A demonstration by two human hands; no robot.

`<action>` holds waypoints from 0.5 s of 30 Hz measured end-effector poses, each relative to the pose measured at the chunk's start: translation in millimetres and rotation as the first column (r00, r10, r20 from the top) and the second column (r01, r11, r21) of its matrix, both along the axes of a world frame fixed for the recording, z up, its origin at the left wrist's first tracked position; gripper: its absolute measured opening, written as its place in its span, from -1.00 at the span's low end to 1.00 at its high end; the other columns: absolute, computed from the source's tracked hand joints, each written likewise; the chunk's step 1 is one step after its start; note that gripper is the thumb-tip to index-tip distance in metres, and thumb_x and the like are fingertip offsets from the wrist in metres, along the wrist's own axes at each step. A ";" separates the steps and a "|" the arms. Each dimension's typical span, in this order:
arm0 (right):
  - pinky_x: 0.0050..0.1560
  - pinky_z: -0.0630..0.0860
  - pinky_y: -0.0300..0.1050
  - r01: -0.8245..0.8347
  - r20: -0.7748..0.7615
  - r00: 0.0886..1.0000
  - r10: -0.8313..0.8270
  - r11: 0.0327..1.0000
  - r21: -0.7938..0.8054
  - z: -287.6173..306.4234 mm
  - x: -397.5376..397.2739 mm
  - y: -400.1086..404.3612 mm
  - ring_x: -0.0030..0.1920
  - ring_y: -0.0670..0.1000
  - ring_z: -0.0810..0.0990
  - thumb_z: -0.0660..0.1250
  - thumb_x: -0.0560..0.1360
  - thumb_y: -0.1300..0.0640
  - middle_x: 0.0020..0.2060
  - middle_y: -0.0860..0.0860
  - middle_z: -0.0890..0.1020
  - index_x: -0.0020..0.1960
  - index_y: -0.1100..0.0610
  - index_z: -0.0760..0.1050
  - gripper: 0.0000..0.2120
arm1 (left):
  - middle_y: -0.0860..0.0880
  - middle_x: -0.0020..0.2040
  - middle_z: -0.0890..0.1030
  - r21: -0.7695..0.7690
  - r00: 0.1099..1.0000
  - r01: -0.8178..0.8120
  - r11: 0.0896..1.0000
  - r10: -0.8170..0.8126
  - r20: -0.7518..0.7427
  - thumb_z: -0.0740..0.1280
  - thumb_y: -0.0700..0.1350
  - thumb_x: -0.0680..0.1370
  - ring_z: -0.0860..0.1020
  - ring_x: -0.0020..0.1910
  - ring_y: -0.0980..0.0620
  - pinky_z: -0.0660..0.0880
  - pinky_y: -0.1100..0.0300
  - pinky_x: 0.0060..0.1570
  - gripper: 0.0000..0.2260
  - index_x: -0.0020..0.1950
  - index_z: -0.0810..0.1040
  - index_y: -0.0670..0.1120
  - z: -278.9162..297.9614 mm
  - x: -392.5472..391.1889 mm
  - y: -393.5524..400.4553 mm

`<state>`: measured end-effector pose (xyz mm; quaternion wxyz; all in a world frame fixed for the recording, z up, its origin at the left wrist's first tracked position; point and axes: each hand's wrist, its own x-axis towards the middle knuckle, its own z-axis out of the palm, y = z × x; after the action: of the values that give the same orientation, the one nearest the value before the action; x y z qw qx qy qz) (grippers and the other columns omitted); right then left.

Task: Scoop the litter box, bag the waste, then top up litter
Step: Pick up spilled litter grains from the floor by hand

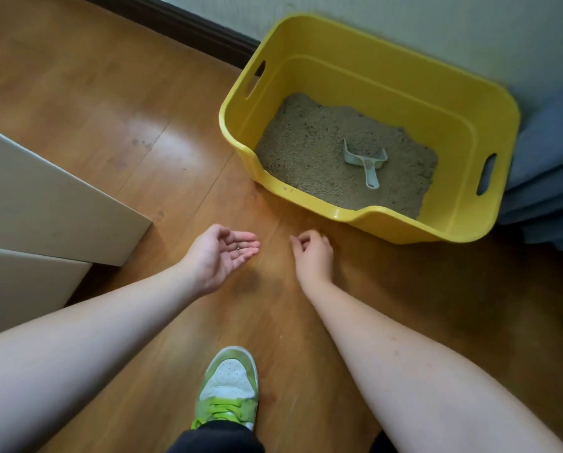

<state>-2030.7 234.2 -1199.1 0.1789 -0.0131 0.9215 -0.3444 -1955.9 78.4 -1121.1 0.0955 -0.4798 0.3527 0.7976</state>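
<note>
Scoop point(366, 161) lies in litter beyond both hands: left point(219, 253) cupped open, right point(313, 253) curled.

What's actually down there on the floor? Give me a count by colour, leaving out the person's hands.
Yellow: 1, the litter box
Pale white: 1, the scoop lying on the litter
Green: 1, the shoe
Grey-beige: 1, the bed of litter
Total: 4
</note>
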 end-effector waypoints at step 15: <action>0.06 0.22 -0.06 0.400 0.089 0.908 -0.410 0.910 0.111 0.4 -38.7 -11.4 0.19 0.05 0.42 0.42 0.43 -0.03 0.11 -0.05 0.56 -0.05 -0.05 0.61 -0.88 | -0.26 -0.19 0.68 0.029 0.999 0.005 1.000 -0.004 -0.035 -0.01 -0.14 0.61 0.69 -0.25 -0.07 0.62 0.23 -0.27 -0.59 -0.02 0.57 -0.34 -4.0 2.1 -1.3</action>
<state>-2069.5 222.8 -1198.7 0.1545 0.2057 0.9074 -0.3323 -1953.9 77.1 -1125.1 0.0983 -0.4633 0.3438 0.8109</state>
